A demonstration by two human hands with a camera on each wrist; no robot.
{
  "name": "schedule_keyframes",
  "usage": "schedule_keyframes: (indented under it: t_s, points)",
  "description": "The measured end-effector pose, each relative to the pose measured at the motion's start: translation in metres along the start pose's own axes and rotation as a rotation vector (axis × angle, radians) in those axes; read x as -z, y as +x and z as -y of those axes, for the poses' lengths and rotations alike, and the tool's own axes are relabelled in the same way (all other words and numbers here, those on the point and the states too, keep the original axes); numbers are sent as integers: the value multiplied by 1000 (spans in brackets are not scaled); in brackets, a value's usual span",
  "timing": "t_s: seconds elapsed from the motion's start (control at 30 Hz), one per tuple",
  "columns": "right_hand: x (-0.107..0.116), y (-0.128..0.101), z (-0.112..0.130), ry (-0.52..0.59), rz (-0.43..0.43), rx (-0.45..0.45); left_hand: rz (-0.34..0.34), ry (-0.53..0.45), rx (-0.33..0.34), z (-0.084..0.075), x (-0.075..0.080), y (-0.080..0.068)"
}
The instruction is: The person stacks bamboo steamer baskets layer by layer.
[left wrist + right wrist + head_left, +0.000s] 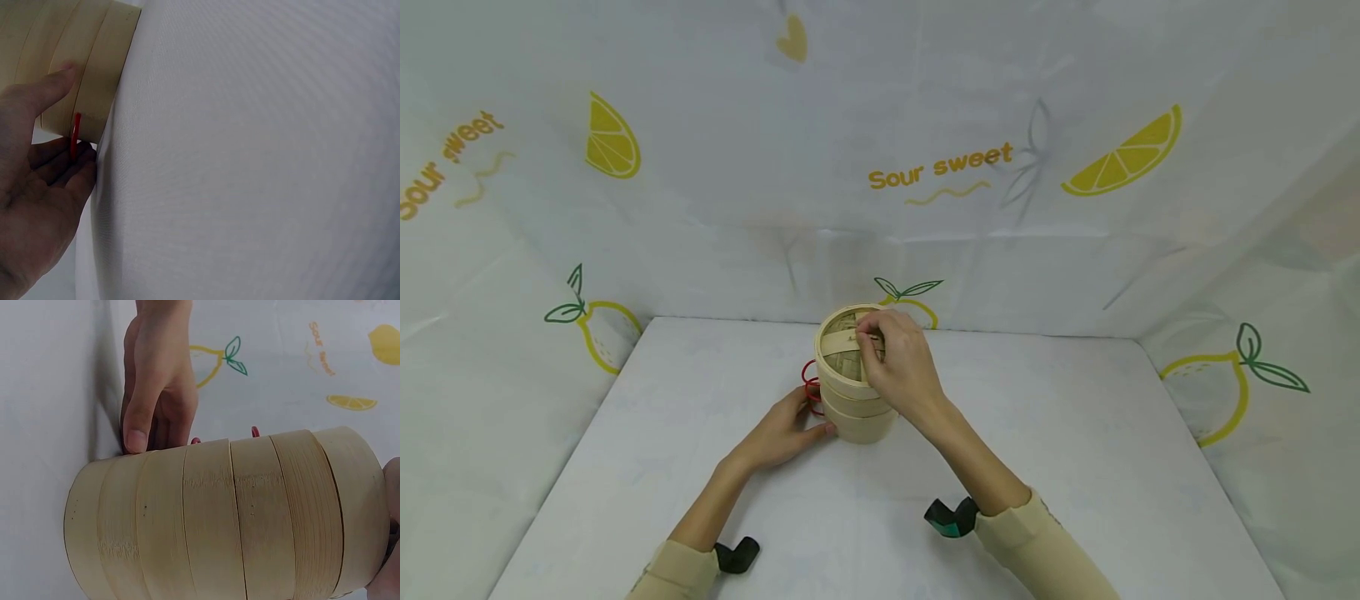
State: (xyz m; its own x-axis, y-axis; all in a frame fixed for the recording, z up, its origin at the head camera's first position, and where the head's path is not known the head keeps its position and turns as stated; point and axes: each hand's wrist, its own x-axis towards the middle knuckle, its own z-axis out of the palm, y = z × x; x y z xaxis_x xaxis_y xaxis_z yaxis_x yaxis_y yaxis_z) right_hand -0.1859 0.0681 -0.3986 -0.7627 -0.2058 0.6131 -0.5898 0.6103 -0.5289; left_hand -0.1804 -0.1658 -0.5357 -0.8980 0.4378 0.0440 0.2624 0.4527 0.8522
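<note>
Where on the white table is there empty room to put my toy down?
Bare table lies right of the bamboo steamer, out to the lemon-print wall, and also far left of the left hand. The near edge between the two forearms is bare too. It is crowded at the middle: the right hand is on the steamer's lid, with red rings beside it.

White table (1075, 467) enclosed by a white backdrop (715, 167) printed with lemons (1123, 154) and "Sour sweet" lettering (940, 167).
</note>
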Motion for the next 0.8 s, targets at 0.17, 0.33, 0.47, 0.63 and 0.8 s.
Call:
schedule_keyframes:
  t_s: [0.17,0.33,0.47,0.63,0.8]
  points:
    - [0,0,-1,6,11,-17,-3,1,5,-1,0,0]
    - [1,0,-2,16,6,-22,-4,3,14,-2,0,0]
    - [2,-1,-2,35,10,-26,-6,10,19,-2,1,-1]
    - [3,-2,-3,81,23,-47,-6,4,16,-1,0,-1]
    - [4,-4,-5,110,1,-35,-11,-10,-2,1,0,-2]
